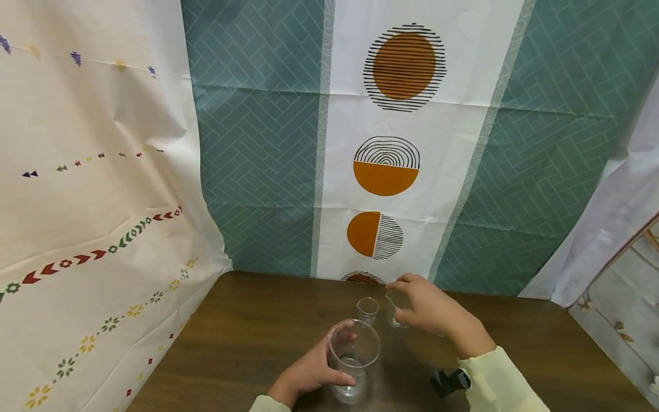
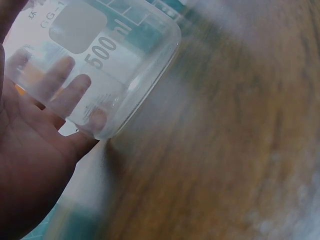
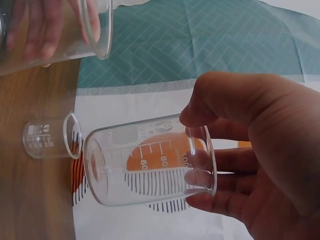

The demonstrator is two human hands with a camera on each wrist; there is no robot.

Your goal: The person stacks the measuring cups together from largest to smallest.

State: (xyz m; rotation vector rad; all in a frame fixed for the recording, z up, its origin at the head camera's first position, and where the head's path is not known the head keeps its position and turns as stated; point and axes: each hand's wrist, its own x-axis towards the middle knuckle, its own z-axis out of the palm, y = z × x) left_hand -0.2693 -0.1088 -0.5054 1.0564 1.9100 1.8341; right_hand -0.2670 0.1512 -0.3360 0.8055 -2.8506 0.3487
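My left hand (image 1: 313, 366) grips a large clear glass beaker (image 2: 125, 65) marked 500 ml, fingers and thumb around its side. In the head view this beaker stands nearest me, its mouth up. Further back and to the right, my right hand (image 1: 429, 306) holds a smaller graduated beaker (image 3: 145, 167) near its rim, thumb on one side and fingers on the other. The right wrist view shows no contents in it. Just left of it, a still smaller beaker (image 1: 368, 311) stands on the table, touched by neither hand.
The brown wooden table (image 1: 247, 326) runs back to a hanging green and white patterned cloth (image 1: 257, 143). A cream embroidered cloth (image 1: 92, 200) hangs along the left side. A black device (image 1: 449, 382) sits at the right wrist.
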